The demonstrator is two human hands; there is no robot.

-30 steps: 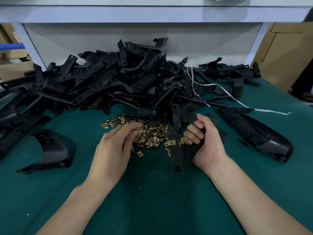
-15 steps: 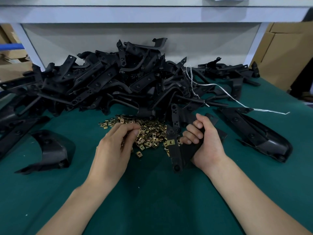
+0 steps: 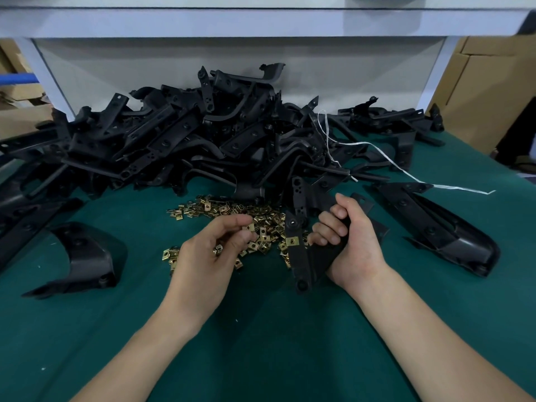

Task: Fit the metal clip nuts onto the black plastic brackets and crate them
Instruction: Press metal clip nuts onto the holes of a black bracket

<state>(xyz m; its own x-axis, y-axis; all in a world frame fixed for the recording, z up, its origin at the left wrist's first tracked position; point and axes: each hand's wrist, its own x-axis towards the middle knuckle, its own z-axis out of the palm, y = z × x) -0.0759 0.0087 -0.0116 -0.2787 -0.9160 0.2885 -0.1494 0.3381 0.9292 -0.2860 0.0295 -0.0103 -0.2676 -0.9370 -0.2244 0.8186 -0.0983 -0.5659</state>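
My right hand (image 3: 352, 242) grips a black plastic bracket (image 3: 298, 256) held upright over the green table, with one brass clip nut (image 3: 292, 241) fitted on its arm. My left hand (image 3: 211, 253) hovers over a scattered pile of brass clip nuts (image 3: 261, 219), thumb and forefinger pinching one clip nut (image 3: 250, 227) at its fingertips. A few clip nuts (image 3: 169, 255) lie to the left of that hand.
A big heap of black brackets (image 3: 188, 140) fills the back of the green table (image 3: 261, 343). A curved black cover (image 3: 84, 256) lies at left, a long black housing (image 3: 441, 230) at right. A white strap (image 3: 406, 172) trails across. Cardboard boxes (image 3: 487, 91) stand at right.
My left hand has lifted off the nut pile and turned, fingers now curled with a clip nut pinched at the tips. The right hand and bracket have stayed put.
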